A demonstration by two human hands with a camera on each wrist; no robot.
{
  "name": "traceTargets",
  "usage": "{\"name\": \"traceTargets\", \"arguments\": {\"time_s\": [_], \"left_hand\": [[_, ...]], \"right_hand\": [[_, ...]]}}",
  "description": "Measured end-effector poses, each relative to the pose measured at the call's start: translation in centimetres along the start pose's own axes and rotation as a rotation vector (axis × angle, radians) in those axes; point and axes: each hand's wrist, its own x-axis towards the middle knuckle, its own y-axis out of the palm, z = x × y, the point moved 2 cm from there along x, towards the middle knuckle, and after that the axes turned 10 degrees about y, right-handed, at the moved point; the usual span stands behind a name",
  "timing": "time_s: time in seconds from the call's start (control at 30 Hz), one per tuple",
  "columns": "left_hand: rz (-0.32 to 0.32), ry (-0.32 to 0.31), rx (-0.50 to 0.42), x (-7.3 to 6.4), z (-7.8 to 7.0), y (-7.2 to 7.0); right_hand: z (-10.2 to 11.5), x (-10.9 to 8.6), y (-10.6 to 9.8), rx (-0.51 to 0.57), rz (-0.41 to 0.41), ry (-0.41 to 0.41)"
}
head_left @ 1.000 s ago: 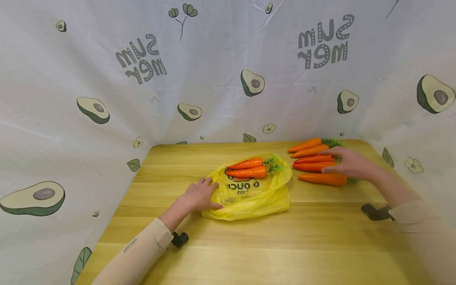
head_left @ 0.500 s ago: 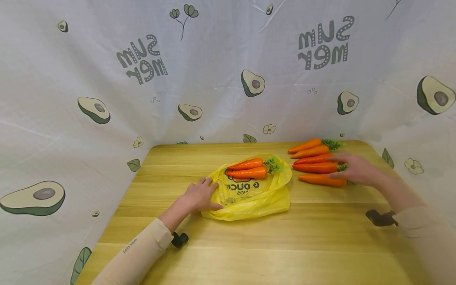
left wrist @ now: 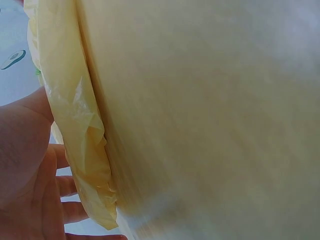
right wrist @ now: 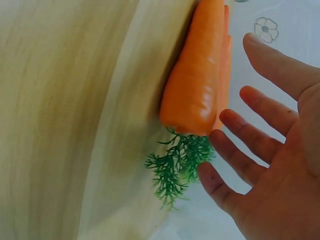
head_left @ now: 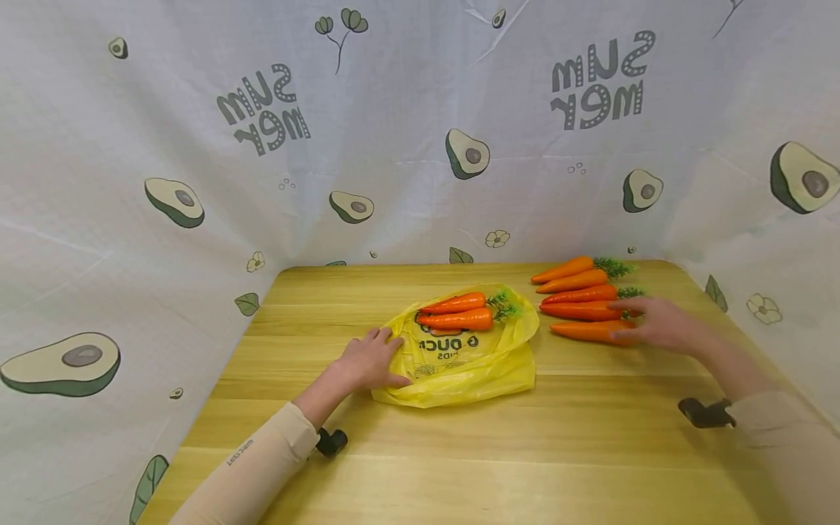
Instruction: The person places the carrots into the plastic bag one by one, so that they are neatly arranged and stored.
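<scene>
A yellow plastic bag (head_left: 453, 372) lies flat on the table, with two orange carrots (head_left: 456, 319) on top, their green leaves pointing right. My left hand (head_left: 369, 361) rests at the bag's left edge, fingers spread; the left wrist view shows the fingers (left wrist: 75, 212) extended along the yellow film. To the right lies a row of several orange carrots (head_left: 577, 311), leaf ends to the right. Over the leaf ends of the nearest ones is my right hand (head_left: 663, 326). Its fingers are loosely bent and hold nothing; the nearest carrot (right wrist: 192, 85) lies just beyond its fingertips in the right wrist view.
The wooden table (head_left: 459, 459) extends in front of the bag. A white curtain (head_left: 407, 131) printed with avocados closes off the back and both sides. A black wrist camera (head_left: 331, 442) sits under the left cuff, another black camera (head_left: 705, 413) by the right cuff.
My right hand has drawn slightly toward me and to the right along the row, from the middle carrots to the nearest ones. The left hand and the bag have stayed in place.
</scene>
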Motion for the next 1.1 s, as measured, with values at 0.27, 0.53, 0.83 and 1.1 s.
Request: {"name": "traceTargets", "arguments": {"time_s": [0.27,0.53,0.83,1.1], "left_hand": [[-0.002,0.007,-0.005,-0.1,-0.2,-0.1],[-0.008,0.002,0.010,-0.2,-0.2,-0.2],[-0.023,-0.001,0.015,0.0,0.1,-0.5],[-0.016,0.011,-0.006,-0.3,0.0,-0.1]], "right_hand": [[0.7,-2.0,-0.5,-0.045,0.051,0.148],[-0.3,-1.7,0.3,-0.070,0.033,0.149],[-0.3,-1.4,0.2,-0.088,0.019,0.146],[-0.8,-1.5,1.1,-0.105,0.004,0.132]]}}
